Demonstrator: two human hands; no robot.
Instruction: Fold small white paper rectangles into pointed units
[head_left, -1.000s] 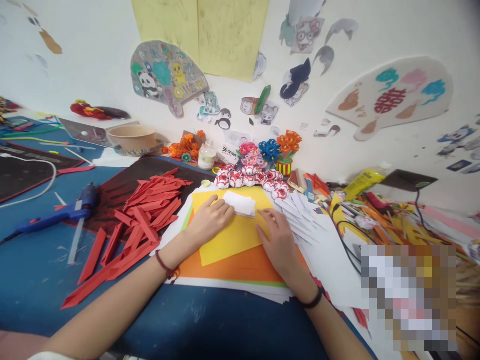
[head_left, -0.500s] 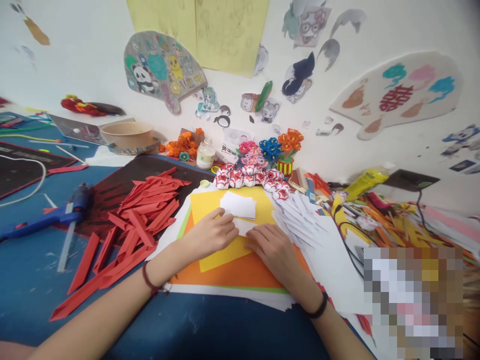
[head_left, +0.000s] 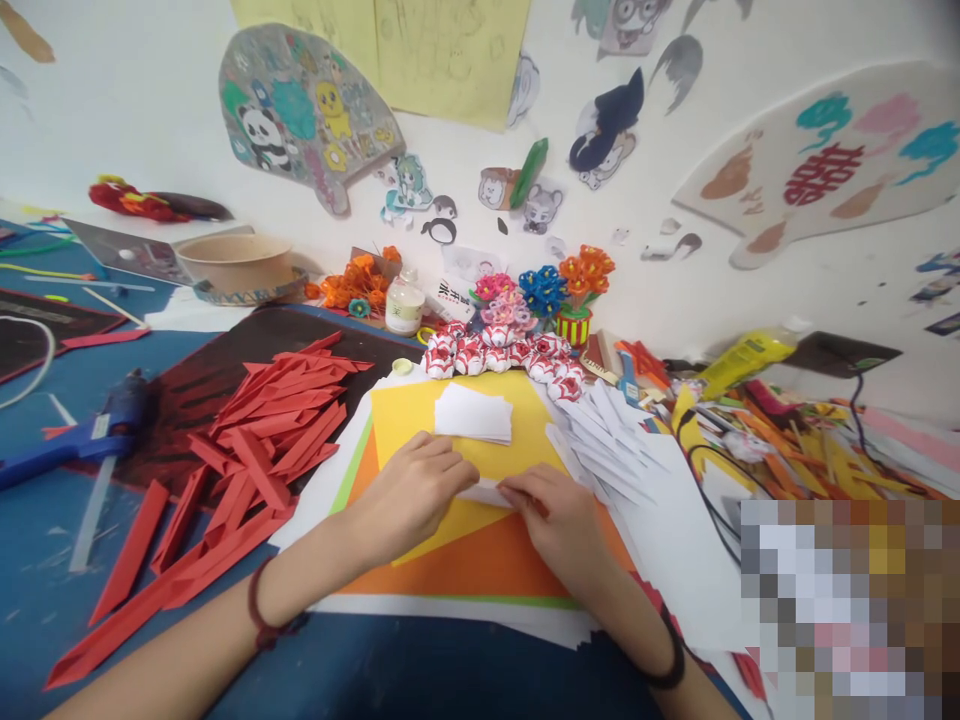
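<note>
A narrow piece of white paper [head_left: 486, 493] is held low over the yellow sheet [head_left: 420, 545], one end in each hand. My left hand [head_left: 420, 490] pinches its left end, fingers pressed together. At its right end, my right hand [head_left: 551, 515] grips with thumb and fingertips. The paper looks folded or bent lengthwise. Just beyond my hands lies a small stack of white paper pieces [head_left: 472, 414] on the yellow sheet. Under that is an orange sheet [head_left: 480, 568], slightly turned.
Folded red strips [head_left: 277, 425] and a blue glue gun [head_left: 82, 440] lie on the left. White folded strips [head_left: 604, 440] lie to the right. Red-and-white paper pieces [head_left: 499, 352] line the back, near a bottle [head_left: 404, 303] and a bowl [head_left: 236, 262]. A cable curves at the right.
The white piece, flatter on the yellow sheet before, is now narrower and pinched at both ends, nearer to me. The view has shifted, and the small stack is no longer touched by my left hand.
</note>
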